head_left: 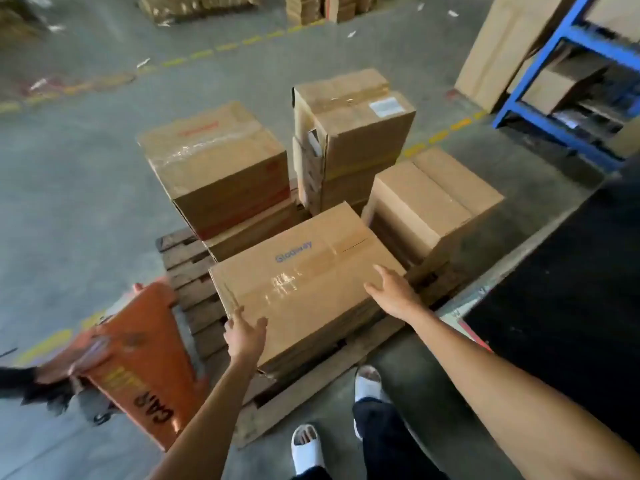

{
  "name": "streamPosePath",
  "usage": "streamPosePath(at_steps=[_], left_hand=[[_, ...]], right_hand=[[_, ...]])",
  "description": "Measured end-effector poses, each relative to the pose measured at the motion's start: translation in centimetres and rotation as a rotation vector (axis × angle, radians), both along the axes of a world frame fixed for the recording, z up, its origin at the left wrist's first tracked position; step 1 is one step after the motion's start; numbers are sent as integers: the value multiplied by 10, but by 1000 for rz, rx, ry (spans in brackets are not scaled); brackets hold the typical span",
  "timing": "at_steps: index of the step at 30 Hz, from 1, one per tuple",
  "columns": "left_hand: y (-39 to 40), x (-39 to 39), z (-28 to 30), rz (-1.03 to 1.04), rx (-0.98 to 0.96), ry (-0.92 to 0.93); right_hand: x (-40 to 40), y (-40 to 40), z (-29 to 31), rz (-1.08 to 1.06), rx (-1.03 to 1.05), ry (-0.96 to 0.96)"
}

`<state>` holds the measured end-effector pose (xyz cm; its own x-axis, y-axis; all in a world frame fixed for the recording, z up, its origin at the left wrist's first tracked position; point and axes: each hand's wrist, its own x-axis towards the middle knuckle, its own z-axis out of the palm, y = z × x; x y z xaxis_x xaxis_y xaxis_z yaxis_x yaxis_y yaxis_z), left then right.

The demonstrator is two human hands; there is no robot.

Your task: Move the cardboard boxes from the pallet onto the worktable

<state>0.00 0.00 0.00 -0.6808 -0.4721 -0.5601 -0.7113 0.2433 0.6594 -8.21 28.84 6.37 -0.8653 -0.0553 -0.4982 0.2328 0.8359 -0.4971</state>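
the left hand (245, 336) and right hand (393, 294), both spread open, are bracketing the nearest box (304, 282) at its short ends. its long axis is running left to right between them, with neither hand gripping yet.

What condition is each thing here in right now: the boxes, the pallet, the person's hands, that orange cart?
Nearest box: taped shut, on the pallet, a hand at each end.
Left hand: open, at the box's near-left corner.
Right hand: open, fingers on the box's right edge.
Red-printed box: taped shut, stacked.
Tall stack: top box sealed, white label.
Right stack: closed.
Pallet: loaded, on the floor.
Orange pallet jack: beside the pallet.
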Motion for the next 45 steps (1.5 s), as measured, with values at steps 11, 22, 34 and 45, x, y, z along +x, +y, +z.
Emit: streamPosePath(at_steps=[11, 22, 34, 45], left_hand=[[-6, -24, -61, 432, 166, -191], [3, -13, -75, 601, 306, -199], [-1, 21, 0, 463, 315, 42], [16, 72, 119, 194, 307, 348]], right_hand=[[-136, 34, -108, -118, 72, -99], [-145, 71, -156, -365, -217, -388], [-86, 98, -70, -212, -402, -121], [34, 129, 73, -386, -455, 273]])
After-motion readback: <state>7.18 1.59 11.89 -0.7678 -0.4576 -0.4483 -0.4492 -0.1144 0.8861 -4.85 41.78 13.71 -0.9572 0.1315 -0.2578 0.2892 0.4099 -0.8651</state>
